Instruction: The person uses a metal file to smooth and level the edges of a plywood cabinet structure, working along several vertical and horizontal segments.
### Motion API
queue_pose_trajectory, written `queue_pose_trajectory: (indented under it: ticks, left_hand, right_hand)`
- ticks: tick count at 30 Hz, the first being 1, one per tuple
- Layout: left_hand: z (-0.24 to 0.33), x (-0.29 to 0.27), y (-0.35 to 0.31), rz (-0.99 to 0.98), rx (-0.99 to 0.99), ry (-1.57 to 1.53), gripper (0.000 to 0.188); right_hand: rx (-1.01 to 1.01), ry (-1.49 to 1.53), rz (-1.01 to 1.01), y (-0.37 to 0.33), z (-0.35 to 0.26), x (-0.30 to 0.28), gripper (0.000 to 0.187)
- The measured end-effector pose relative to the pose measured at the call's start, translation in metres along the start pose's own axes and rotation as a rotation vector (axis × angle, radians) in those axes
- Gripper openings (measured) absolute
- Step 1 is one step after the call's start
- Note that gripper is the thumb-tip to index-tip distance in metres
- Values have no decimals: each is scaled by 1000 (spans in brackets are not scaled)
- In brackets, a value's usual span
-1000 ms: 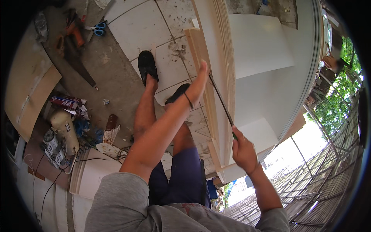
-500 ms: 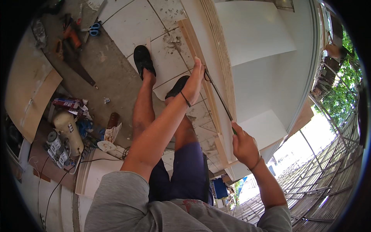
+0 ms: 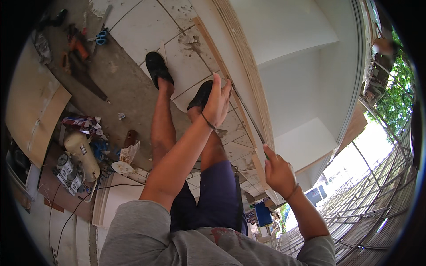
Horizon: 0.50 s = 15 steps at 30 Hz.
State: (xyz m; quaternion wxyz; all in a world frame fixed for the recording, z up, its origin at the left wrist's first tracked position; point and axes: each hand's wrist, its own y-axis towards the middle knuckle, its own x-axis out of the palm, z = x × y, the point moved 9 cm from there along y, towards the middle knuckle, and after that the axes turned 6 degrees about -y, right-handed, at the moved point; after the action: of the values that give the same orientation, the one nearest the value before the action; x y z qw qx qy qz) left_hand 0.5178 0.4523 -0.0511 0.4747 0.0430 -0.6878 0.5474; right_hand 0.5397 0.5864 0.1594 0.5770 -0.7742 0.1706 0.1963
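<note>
My right hand [image 3: 280,176] is wrapped round the green handle of a long, thin dark tool [image 3: 250,116], whose exact kind I cannot make out. Its shaft runs up and left along the edge of a white cabinet panel [image 3: 242,91]. Close to the tool's far end, my left hand [image 3: 218,103] has its fingers stretched out, with the thumb apart. Those fingertips meet the edge of a narrow wooden strip [image 3: 213,48] beside the panel; whether they touch the tool's tip is hidden.
A white cabinet [image 3: 293,80] with inner boards fills the right. My feet in black shoes [image 3: 158,68] stand on dirty tiles. On the floor at left lie a handsaw [image 3: 86,80], blue-handled scissors [image 3: 101,37] and an air compressor [image 3: 82,153]. A black cable [image 3: 73,212] trails below.
The left hand's thumb and fingers have come apart, and it sits slightly lower and to the left. The right hand still grips the tool. The whole view has shifted a little.
</note>
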Motion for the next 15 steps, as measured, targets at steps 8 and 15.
queue_pose_trajectory:
  ticks: [8, 15]
  left_hand:
    - [-2, -61, 67, 147, -16, 119, 111]
    - [-72, -27, -2, 49, 18, -63, 116]
  right_hand:
    - [-50, -7, -6, 74, 29, 57, 47]
    - [-7, -35, -59, -32, 40, 28, 51]
